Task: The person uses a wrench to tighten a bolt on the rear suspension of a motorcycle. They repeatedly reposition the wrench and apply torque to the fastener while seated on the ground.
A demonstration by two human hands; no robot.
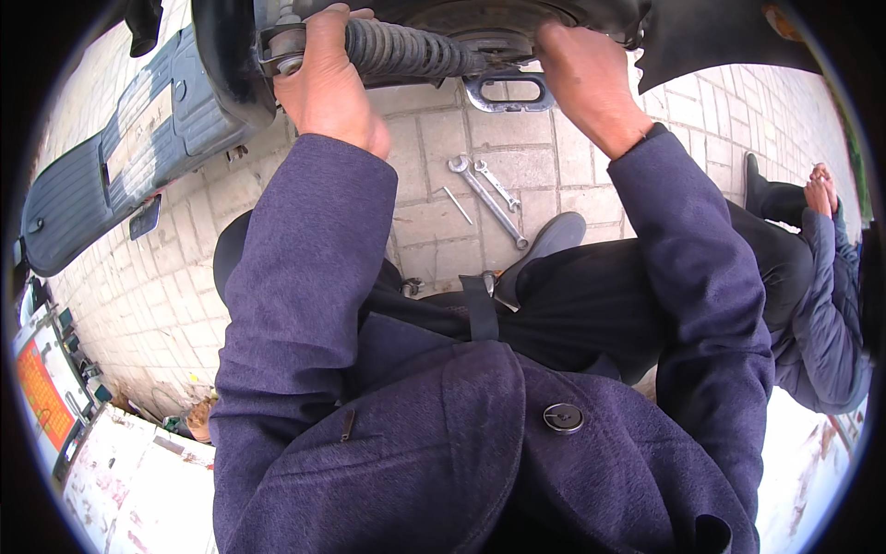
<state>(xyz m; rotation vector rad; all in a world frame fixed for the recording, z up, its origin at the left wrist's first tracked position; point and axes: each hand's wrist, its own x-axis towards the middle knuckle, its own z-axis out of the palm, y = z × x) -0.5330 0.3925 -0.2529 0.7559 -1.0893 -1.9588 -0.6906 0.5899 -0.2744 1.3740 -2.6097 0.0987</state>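
A spring shock absorber (406,51) runs sideways along the scooter's wheel at the top of the view. My left hand (330,97) is closed round its left end, by the bolted mount (284,46), with the thumb against the spring. At the other end, beside the wheel hub (494,42), my right hand (595,83) has its fingers curled in; the fingertips are hidden, so what they grip cannot be made out. Between my hands, a slotted metal bracket (472,95) sticks out below the hub.
On the paving lie a large wrench (489,205), a smaller wrench (498,186) and a thin metal rod (458,205). The scooter's ribbed footboard (152,120) extends left. At right sits another person (817,305), hands together. A red-and-white panel (46,392) stands lower left.
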